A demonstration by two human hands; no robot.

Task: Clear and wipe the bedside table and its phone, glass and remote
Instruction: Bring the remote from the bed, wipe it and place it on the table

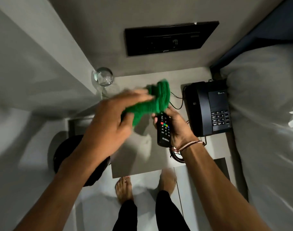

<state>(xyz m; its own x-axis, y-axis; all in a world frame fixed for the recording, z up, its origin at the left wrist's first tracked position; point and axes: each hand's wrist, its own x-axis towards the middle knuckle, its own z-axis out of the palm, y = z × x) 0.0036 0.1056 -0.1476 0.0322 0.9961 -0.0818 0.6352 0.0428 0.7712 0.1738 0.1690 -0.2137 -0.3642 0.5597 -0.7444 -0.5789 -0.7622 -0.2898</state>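
Nearest, we list our 2 bare feet (124, 189) on the pale floor (95, 212), just short of the table's front edge.

Item 1: the right hand (176, 129), fingers curled around a black remote (164, 130). It grips the remote from the right side, held above the bedside table (139, 162), button face up, coloured keys showing. A bracelet (190, 145) sits on that wrist.

Item 2: the left hand (112, 117), blurred with motion, closed on a bunched green cloth (152, 104). The cloth's free end lies over the remote's far end; we cannot tell how firmly it presses.

Item 3: a coiled cord (174, 154), hanging near the table's right edge below the wrist.

Item 4: a dark round object (67, 157) left of the table, too dim for us to name.

Item 5: the black phone (209, 109), on the table's right side, beside the white bedding (267, 122); a thin cable (177, 100) runs from it.

Item 6: the glass (104, 78), upright at the far left corner, well apart from both hands.

Item 7: a dark wall panel (170, 38) beyond the table.

Step in hand, as we judge it: wiping the remote. To do it well, we should keep the right grip low on the body so the cloth can run the full length, turn the remote for back and sides, and press lightly over the keys.
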